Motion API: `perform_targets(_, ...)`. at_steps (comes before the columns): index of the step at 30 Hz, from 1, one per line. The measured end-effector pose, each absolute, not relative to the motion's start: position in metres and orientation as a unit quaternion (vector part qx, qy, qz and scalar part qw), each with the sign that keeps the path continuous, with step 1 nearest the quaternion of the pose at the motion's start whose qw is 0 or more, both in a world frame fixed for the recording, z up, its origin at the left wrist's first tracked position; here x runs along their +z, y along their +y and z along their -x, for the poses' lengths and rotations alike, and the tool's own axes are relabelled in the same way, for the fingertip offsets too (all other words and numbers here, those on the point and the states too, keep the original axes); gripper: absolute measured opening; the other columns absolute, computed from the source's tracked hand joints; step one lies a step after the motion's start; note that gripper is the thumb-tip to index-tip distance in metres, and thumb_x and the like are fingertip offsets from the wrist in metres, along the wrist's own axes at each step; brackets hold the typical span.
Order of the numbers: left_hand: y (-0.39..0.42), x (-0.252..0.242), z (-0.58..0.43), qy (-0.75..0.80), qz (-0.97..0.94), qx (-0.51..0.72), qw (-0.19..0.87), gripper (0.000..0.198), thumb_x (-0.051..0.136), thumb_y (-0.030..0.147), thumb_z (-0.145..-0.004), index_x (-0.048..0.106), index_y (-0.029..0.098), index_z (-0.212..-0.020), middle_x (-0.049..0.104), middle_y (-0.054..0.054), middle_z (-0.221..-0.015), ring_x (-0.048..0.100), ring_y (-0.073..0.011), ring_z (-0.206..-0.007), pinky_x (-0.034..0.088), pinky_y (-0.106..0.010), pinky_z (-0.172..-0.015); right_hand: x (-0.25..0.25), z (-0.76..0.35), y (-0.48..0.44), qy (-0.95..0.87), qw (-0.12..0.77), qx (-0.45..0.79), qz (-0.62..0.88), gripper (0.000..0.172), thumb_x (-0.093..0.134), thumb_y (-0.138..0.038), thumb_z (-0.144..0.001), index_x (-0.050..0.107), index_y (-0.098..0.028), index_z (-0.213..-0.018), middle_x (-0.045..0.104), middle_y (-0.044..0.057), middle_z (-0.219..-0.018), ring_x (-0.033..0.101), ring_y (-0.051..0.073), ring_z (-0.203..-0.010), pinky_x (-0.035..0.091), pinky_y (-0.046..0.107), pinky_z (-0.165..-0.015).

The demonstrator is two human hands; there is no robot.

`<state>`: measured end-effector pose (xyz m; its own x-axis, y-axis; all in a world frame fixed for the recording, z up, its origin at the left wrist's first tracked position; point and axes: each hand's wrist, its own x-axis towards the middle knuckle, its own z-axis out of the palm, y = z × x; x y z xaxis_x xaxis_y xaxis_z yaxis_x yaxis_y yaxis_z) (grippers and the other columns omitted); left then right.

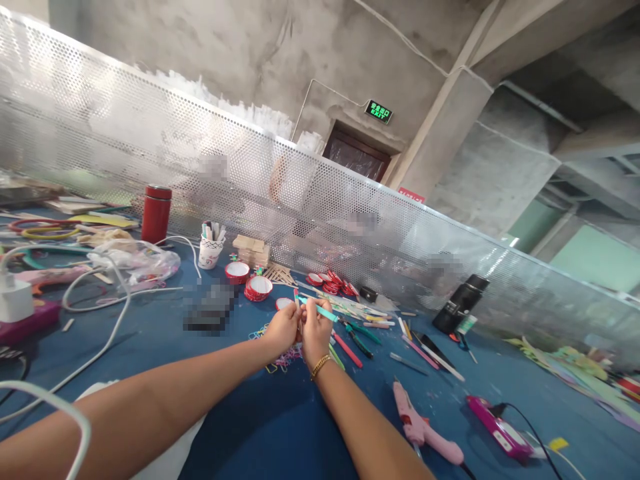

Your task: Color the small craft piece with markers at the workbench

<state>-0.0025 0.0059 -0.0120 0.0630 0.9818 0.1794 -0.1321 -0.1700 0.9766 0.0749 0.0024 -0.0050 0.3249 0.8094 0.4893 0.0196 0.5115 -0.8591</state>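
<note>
My left hand (281,329) is closed around a slim upright stick (297,298) with a red upper end. Beside it, my right hand (315,328) grips a turquoise marker (327,312), its front end close to the top of the stick. The two hands touch or nearly touch, and their fingers hide the lower part of the stick. Colourful paper clips (286,357) lie scattered under and around the hands. Just behind the left hand is a red-and-white round piece (284,304). To the right of my right hand lie a red marker (349,349) and green-handled pliers (358,339).
A pink glue gun (425,430) and a purple power strip (500,427) lie at right front. White cables (117,320) loop across the left side. Toward the perforated metal divider (320,200) stand a red flask (156,217), a paper cup (211,253) and a black flask (459,305).
</note>
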Motion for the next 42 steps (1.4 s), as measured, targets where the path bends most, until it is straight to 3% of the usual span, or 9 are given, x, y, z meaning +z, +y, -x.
perform_targets(14, 0.006, -0.0123, 0.0029, 0.408, -0.508, 0.557, 0.515, 0.036, 0.06, 0.048, -0.079, 0.042, 0.02, -0.067, 0.043, 0.006, -0.049, 0.039, -0.0069, -0.042, 0.026, -0.018, -0.04, -0.0025, -0.0744, -0.0017, -0.491, 0.704, 0.303, 0.413, 0.03, 0.056, -0.049, -0.082, 0.049, -0.02, -0.084, 0.059, -0.003, -0.063, 0.058, 0.013, -0.057, 0.046, 0.023, -0.055)
perform_targets(31, 0.0064, -0.0145, 0.0029, 0.418, -0.524, 0.547, 0.502, 0.032, 0.054, 0.047, -0.083, 0.043, 0.02, -0.069, 0.042, 0.007, -0.049, 0.037, -0.0075, -0.04, 0.027, -0.02, -0.041, -0.0028, -0.0761, -0.0009, -0.529, 0.685, 0.252, 0.432, 0.027, 0.057, -0.046, -0.083, 0.051, -0.019, -0.082, 0.061, -0.001, -0.068, 0.058, 0.013, -0.062, 0.047, 0.025, -0.061)
perform_targets(38, 0.0043, -0.0121, 0.0022, 0.425, -0.546, 0.531, 0.49, 0.025, 0.044, 0.035, -0.09, 0.042, 0.021, -0.069, 0.043, 0.006, -0.047, 0.04, -0.0084, -0.037, 0.028, -0.02, -0.04, -0.0036, -0.0761, -0.0005, -0.504, 0.695, 0.28, 0.43, 0.028, 0.055, -0.047, -0.083, 0.05, -0.02, -0.082, 0.06, -0.002, -0.065, 0.059, 0.014, -0.06, 0.047, 0.025, -0.058)
perform_targets(42, 0.0072, -0.0146, 0.0029, 0.431, -0.544, 0.55, 0.464, 0.028, 0.047, 0.032, -0.088, 0.04, 0.02, -0.064, 0.043, 0.006, -0.05, 0.038, -0.0066, -0.041, 0.027, -0.019, -0.041, -0.0047, -0.077, 0.0011, -0.526, 0.686, 0.252, 0.434, 0.027, 0.057, -0.045, -0.082, 0.051, -0.019, -0.082, 0.062, -0.001, -0.069, 0.06, 0.014, -0.065, 0.048, 0.025, -0.064)
